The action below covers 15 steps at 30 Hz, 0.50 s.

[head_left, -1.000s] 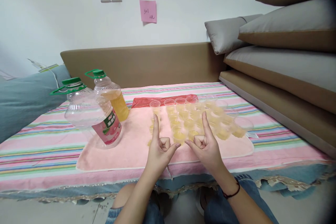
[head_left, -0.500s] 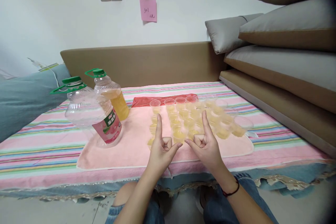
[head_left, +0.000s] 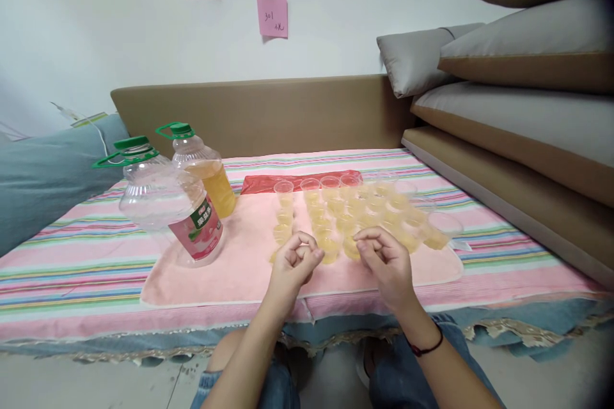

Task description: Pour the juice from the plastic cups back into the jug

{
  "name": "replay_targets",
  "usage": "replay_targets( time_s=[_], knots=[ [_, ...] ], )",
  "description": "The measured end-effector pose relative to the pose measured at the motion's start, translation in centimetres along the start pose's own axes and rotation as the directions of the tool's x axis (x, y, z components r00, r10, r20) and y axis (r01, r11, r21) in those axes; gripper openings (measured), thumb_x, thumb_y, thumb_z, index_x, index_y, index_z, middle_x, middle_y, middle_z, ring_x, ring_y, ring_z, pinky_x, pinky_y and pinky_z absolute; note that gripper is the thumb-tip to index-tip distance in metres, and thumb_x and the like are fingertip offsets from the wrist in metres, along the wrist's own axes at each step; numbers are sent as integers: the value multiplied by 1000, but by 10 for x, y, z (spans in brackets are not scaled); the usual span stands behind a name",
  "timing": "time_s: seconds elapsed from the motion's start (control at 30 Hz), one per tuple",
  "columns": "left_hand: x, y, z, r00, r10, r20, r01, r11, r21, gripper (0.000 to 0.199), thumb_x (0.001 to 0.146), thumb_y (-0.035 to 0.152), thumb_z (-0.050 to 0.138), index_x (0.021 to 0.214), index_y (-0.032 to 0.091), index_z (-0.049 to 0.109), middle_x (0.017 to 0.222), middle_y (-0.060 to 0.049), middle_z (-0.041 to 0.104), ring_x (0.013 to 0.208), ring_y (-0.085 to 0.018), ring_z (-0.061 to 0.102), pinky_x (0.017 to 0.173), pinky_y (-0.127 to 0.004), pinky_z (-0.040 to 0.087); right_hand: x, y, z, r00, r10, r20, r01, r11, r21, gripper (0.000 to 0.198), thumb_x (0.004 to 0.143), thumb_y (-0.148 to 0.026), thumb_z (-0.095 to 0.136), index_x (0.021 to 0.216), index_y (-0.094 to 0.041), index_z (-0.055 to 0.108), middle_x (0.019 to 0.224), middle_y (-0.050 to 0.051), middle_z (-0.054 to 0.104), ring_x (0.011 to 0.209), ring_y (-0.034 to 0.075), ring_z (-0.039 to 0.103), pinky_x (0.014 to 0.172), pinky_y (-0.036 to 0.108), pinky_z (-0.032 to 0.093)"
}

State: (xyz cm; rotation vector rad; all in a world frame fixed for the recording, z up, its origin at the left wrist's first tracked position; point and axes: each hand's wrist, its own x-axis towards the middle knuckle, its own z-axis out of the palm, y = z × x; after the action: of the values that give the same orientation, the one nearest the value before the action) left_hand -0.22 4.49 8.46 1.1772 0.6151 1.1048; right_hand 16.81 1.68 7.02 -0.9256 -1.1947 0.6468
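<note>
My left hand (head_left: pixel 293 270) is loosely closed above the near edge of the pink mat (head_left: pixel 244 243), its fingertips and thumb drawn together with nothing showing in them. My right hand (head_left: pixel 389 268) has its fingers curled towards the thumb in the same way, and no object appears in it. A gap lies between the two hands. Just beyond them stand rows of clear plastic cups (head_left: pixel 328 244) holding yellow liquid; my hands cover some of the nearest ones. A separate column of cups (head_left: pixel 283 188) runs behind my left hand.
Left of the cups stand a clear, seemingly empty labelled bottle (head_left: pixel 197 230) and a bottle of yellow drink (head_left: pixel 217 188), both with green handles. Red plastic sheeting (head_left: pixel 261 185) lies behind the cups. Stacked cushions (head_left: pixel 518 115) rise at right; a brown backrest (head_left: pixel 259 118) borders the back.
Both hands have folded in their raised index fingers and drawn in their thumbs, going from an L shape to loosely closed. They have moved slightly apart. Cups and bottles stay put.
</note>
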Motion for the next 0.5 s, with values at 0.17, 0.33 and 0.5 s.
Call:
replay_targets(
  time_s=[0.17, 0.33, 0.5],
  knots=[
    [0, 7, -2, 964, -115, 239, 225, 831, -509, 24, 84, 27, 61, 71, 21, 42, 46, 10, 22, 42, -8, 9, 38, -15, 20, -3, -3, 11, 981, -98, 165, 96, 995, 23, 7, 88, -25, 67, 87, -20, 73, 71, 1, 64, 64, 12, 60, 58, 23, 50],
    [-2, 4, -2, 943, -106, 316, 286, 747, -601, 10, 83, 21, 54, 75, 19, 49, 47, 9, 24, 40, -6, 9, 38, -13, 25, -8, -4, 28, 952, -207, 224, 201, 978, 48, 19, 88, -16, 67, 101, -25, 76, 88, 4, 69, 84, 15, 65, 70, 24, 54],
    [-5, 5, -8, 944, -98, 315, 283, 735, -617, 9, 81, 20, 54, 75, 19, 48, 47, 9, 22, 39, -7, 8, 38, -14, 25, -9, -3, 41, 958, -203, 203, 192, 979, 73, 18, 87, -15, 66, 99, -25, 75, 85, 3, 67, 80, 14, 63, 69, 25, 53]
  ],
)
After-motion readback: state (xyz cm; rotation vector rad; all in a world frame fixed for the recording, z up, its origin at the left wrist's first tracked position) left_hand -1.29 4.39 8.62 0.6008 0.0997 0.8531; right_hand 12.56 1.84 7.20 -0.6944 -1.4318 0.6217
